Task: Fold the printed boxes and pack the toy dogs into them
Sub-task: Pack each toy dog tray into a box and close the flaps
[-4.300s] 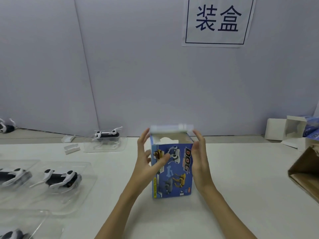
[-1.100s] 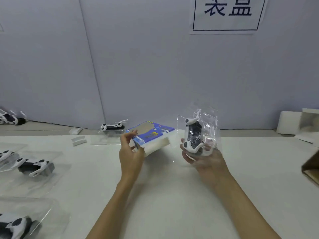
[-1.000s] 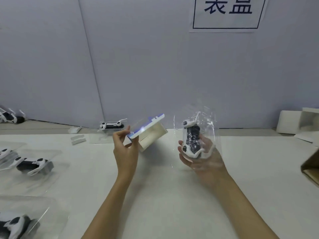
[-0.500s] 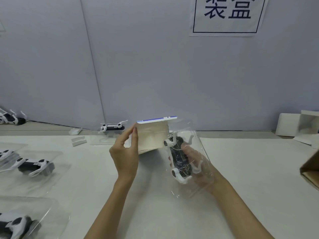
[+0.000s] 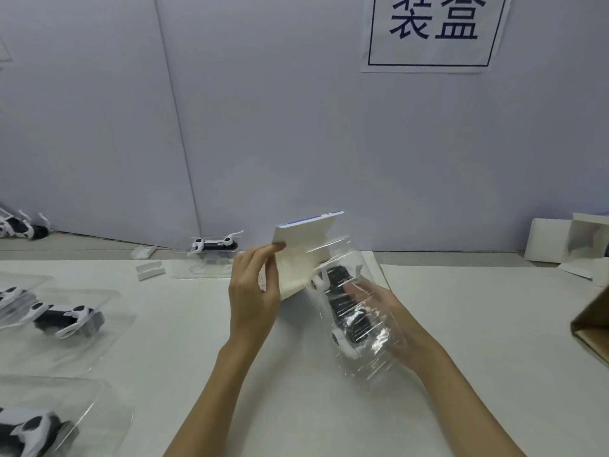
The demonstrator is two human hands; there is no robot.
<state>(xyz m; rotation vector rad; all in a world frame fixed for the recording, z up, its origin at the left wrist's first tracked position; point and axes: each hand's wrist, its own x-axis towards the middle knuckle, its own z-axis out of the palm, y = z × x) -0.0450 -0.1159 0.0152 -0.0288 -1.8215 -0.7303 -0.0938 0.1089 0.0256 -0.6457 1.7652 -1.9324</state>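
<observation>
Clear plastic catches the light as the right hand [image 5: 385, 319] cradles a transparent blister tray [image 5: 359, 311] with a black-and-white toy dog [image 5: 346, 308] inside, fingers wrapped round its far side. The tray's upper end meets the mouth of the white cardboard box with a blue printed edge [image 5: 304, 250], held tipped above the pale table [image 5: 478, 324]; whether the tray is already inside is hard to say through the glare. The left hand [image 5: 252, 293] grips the box at its left edge, thumb and fingers pinching the card. More toy dogs in clear trays [image 5: 66, 319] lie well apart on the left, another [image 5: 212, 247] near the grey wall [image 5: 263, 127], and folded white boxes [image 5: 560, 242] sit far right.
</observation>
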